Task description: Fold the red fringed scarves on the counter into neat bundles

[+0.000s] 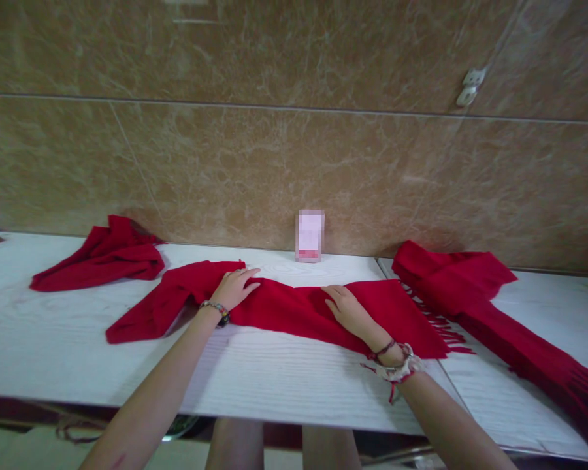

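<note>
A red fringed scarf (pixel 289 305) lies across the middle of the white table, its fringe at the right end and its left part bunched and bent toward the front. My left hand (pixel 234 287) rests on the scarf near that bunched part, fingers stretched out over the cloth. Further right, my right hand (pixel 347 309) lies on the flat stretch of the same scarf, palm down with fingers extended. Neither hand grips the cloth. Bracelets circle both wrists.
Another red cloth (pixel 102 258) lies crumpled at the back left. A second fringed red scarf (pixel 490 313) stretches along the right side. A phone-like object (pixel 310 236), blurred, leans on the marbled wall (pixel 274 170). The white table (pixel 274 385) has a seam at right.
</note>
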Available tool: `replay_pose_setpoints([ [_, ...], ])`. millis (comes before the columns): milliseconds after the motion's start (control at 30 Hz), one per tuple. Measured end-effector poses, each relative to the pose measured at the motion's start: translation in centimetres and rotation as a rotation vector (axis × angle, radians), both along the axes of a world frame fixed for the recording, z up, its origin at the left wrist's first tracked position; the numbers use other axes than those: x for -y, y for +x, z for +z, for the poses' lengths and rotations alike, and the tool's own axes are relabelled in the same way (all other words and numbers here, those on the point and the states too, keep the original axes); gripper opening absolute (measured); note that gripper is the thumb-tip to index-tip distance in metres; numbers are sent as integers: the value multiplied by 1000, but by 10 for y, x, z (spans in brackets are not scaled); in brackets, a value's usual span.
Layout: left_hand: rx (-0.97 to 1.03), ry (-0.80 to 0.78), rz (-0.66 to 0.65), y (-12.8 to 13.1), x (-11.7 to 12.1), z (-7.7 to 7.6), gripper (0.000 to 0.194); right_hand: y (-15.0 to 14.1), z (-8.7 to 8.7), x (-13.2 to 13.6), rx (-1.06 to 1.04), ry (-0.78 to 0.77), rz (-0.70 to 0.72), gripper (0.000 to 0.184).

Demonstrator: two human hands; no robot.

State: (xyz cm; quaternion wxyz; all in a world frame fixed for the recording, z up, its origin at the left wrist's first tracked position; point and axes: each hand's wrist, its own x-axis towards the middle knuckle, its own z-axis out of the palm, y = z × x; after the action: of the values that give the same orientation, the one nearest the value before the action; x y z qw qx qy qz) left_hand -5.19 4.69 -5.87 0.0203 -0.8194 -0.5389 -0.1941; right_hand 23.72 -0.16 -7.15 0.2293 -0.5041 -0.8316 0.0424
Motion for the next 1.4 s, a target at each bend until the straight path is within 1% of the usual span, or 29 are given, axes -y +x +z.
replay_pose_setpoints([
  [67,14,26,-6,-2,-1,1,29,1,-4,-3,106,8,-91,32],
  [167,59,87,-47,-3,1,6,24,1,-5,-5,180,3,-134,34],
  [267,144,105,-100,-3,3,10,25,1,-4,-5,212,-2,-185,35],
  [367,233,77,-116,-6,7,14,28,0,-4,-6,227,-6,-215,35],
  [500,273,39,-104,-10,12,20,32,1,-9,-6,193,18,-200,34],
  [633,179,26,-145,-11,13,21,34,4,-12,-8,179,42,-182,33],
  [733,131,38,-183,-10,9,18,33,3,-5,-16,177,-5,-153,35],
  [800,142,52,-192,-9,8,16,31,-2,3,-24,163,-51,-93,36],
  [900,189,66,-195,-8,8,16,28,-17,15,-36,118,-101,-11,35],
  [967,212,71,-194,-7,9,17,27,-29,17,-42,97,-123,-20,31],
  [1067,211,110,-191,-6,10,18,26,-40,14,-46,81,-138,-59,19],
  [1167,186,198,-174,-6,9,17,26,-39,11,-46,36,-137,-72,9],
  [1233,184,270,-156,-5,9,17,26,-34,13,-45,-9,-132,-80,10],
  [1300,195,343,-141,-5,10,17,25,-27,18,-45,-130,-127,-92,14],
  [1400,181,447,-90,-1,13,20,22,-19,24,-47,-426,-96,-127,17],
])
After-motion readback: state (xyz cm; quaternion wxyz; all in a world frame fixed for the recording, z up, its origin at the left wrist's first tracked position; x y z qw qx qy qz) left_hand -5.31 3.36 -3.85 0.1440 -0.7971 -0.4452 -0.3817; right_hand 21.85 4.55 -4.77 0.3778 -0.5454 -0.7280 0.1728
